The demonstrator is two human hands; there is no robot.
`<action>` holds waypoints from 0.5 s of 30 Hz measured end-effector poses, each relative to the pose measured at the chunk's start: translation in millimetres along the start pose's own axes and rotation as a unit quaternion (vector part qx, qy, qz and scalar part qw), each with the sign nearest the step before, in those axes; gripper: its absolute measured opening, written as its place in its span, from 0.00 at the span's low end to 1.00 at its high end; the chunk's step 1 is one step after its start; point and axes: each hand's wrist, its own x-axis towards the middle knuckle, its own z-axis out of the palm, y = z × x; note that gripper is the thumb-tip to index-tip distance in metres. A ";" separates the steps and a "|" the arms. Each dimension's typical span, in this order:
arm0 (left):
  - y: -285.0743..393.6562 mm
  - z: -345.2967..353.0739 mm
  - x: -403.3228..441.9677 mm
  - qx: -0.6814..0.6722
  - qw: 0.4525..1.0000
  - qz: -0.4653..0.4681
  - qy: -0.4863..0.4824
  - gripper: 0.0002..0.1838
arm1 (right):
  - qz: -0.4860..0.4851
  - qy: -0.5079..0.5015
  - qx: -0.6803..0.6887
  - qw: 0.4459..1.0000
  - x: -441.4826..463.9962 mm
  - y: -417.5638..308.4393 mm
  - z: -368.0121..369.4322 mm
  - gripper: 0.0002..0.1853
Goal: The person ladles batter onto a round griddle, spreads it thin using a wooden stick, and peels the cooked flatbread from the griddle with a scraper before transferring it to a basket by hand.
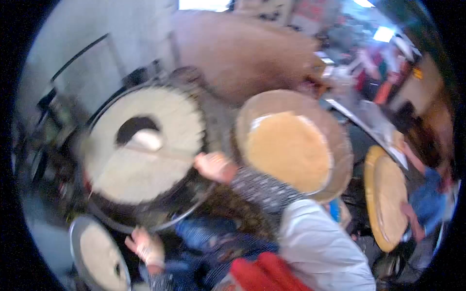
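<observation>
Cream-coloured round sheet (171,114) looks mostly complete, one dark patch (130,127) uncovered; the left hand (147,248) spreads empty-looking fingers (141,234); blur hides whether the right hand (214,167) holds anything.

My feed shows a disc (150,179) just left of the right hand (215,167), a tub (341,155) right, the left hand (147,247) near a bowl (74,240).

Matt round sheet (145,179) — rough-edged, grey metal-looking bowl (74,242), smooth white cloth sleeve (320,237) — glossy
</observation>
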 end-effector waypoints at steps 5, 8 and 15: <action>-57.5 -0.8 21.3 -0.033 0.998 -0.032 -0.046 0.33 | 0.074 -0.017 -0.013 0.997 22.1 -7.5 -25.2 0.15; -88.5 12.0 18.2 -0.051 0.997 -0.049 -0.011 0.30 | 0.036 -0.057 -0.072 0.995 8.6 -63.2 -52.5 0.14; -102.9 25.7 54.0 -0.022 0.993 -0.116 -0.008 0.30 | 0.080 -0.039 -0.164 0.982 29.0 5.9 -34.5 0.12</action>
